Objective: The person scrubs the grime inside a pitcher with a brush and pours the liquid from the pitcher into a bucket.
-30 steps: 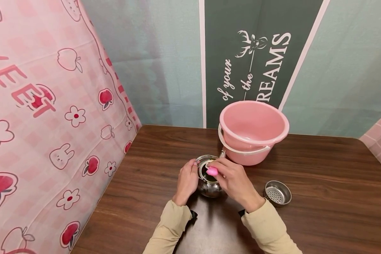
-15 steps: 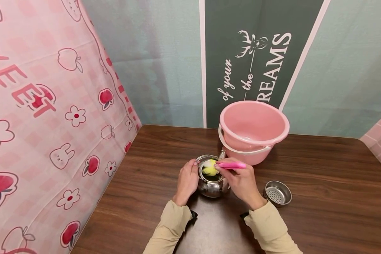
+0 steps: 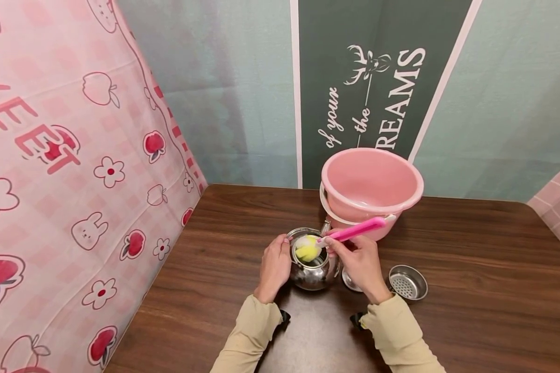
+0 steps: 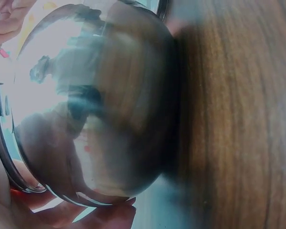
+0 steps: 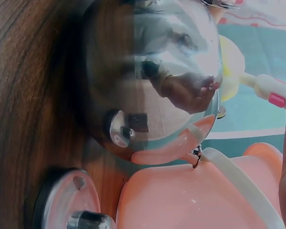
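Note:
A shiny steel teapot (image 3: 310,280) stands uncovered on the table. My left hand (image 3: 275,267) grips its left side, with fingers (image 4: 107,217) bent against the metal in the left wrist view. Between thumb and fingers, my right hand (image 3: 365,264) pinches a sponge brush (image 3: 357,229) near where its pink handle meets the neck. The brush's yellow-and-white head (image 5: 232,67) is at the teapot's mouth; how deep it sits is hard to tell. Partly hidden behind my right hand lies the knobbed lid (image 5: 81,200), just right of the pot.
A round steel strainer (image 3: 408,283) with a perforated bottom rests on the table to the right. Behind the teapot, close to its spout, stands a pink bucket (image 3: 380,234) with a pink basin (image 3: 373,178) set in its top. Patterned cloths hang at the left and back.
The brush head has risen from inside the teapot to its mouth, and the handle has swung to point right and away. My right hand has shifted slightly right, uncovering the lid; my left stays put.

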Motion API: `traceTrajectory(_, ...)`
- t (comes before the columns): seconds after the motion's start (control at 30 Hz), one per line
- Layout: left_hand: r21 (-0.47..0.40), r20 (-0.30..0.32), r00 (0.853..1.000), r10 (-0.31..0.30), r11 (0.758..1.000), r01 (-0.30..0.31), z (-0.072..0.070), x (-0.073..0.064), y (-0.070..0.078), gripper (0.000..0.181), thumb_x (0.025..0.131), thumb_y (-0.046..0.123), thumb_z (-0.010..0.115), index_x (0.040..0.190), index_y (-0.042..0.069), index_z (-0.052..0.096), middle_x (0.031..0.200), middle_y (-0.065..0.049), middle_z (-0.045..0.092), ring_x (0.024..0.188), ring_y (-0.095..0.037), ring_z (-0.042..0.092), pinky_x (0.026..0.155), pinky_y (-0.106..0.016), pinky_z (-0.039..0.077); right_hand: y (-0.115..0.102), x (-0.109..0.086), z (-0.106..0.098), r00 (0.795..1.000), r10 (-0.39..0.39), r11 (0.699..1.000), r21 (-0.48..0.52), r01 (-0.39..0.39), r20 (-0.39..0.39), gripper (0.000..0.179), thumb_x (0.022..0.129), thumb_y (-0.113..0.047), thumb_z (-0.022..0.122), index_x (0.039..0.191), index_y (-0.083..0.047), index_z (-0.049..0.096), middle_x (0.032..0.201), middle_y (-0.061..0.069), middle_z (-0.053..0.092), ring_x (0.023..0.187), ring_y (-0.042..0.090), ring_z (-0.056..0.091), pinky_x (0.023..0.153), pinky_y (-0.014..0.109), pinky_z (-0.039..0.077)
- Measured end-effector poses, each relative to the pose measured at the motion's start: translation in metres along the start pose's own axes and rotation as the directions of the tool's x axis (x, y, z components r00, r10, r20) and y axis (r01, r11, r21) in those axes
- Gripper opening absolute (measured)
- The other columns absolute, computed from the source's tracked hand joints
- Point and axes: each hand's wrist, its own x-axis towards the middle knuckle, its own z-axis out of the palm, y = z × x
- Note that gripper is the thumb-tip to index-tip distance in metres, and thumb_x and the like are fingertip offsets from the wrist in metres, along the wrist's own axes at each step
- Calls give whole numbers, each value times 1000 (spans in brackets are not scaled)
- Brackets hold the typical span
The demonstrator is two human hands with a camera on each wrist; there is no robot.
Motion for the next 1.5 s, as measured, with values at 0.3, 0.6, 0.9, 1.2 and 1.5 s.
traceTrajectory(0.3, 29, -18, 999, -37, 999, 37, 1, -1, 1, 33, 102, 28, 36, 109, 19, 67, 119, -4, 68, 111, -33, 63, 87, -53, 48, -4, 5, -2, 988, 138, 990, 26, -140, 64, 19, 90, -8, 66, 102, 7, 69, 73, 22, 66, 57, 8, 60, 53, 29, 54)
traceTrajectory(0.6, 18, -8, 999, -51, 999, 51, 0, -2, 3, 33, 102, 28, 35, 110, 19, 67, 120, -4, 68, 113, -33, 62, 87, -54, 48, -13, 12, -5, 988, 123, 981, -158, -108, 89, 16, 90, -18, 69, 99, -6, 73, 67, 18, 62, 52, 4, 49, 43, 22, 41)
traceTrajectory(0.9, 17, -12, 998, -59, 998, 59, 1, -3, 3, 34, 102, 30, 35, 110, 19, 67, 118, -5, 68, 111, -34, 63, 85, -55, 48, -26, 14, -2, 963, -188, 915, -322, 244, 194, 10, 82, -15, 76, 92, -15, 73, 76, -4, 70, 68, 5, 53, 62, 21, 44)
traceTrajectory(1.2, 22, -15, 999, -52, 998, 52, -1, -3, 2, 33, 102, 30, 36, 110, 20, 67, 118, -5, 69, 111, -34, 63, 83, -55, 49, -42, 18, 0, 896, -273, 848, -351, 396, 351, 12, 83, -13, 75, 93, -13, 70, 80, -7, 66, 71, 5, 54, 65, 22, 46)
traceTrajectory(1.5, 31, 2, 999, -50, 998, 49, -1, -3, 2, 33, 103, 30, 35, 112, 21, 66, 119, -4, 68, 110, -34, 63, 82, -55, 49, -56, 20, 1, 868, -248, 765, -463, 447, 430, 9, 83, -16, 74, 85, -12, 66, 73, -5, 62, 67, 7, 53, 63, 24, 46)
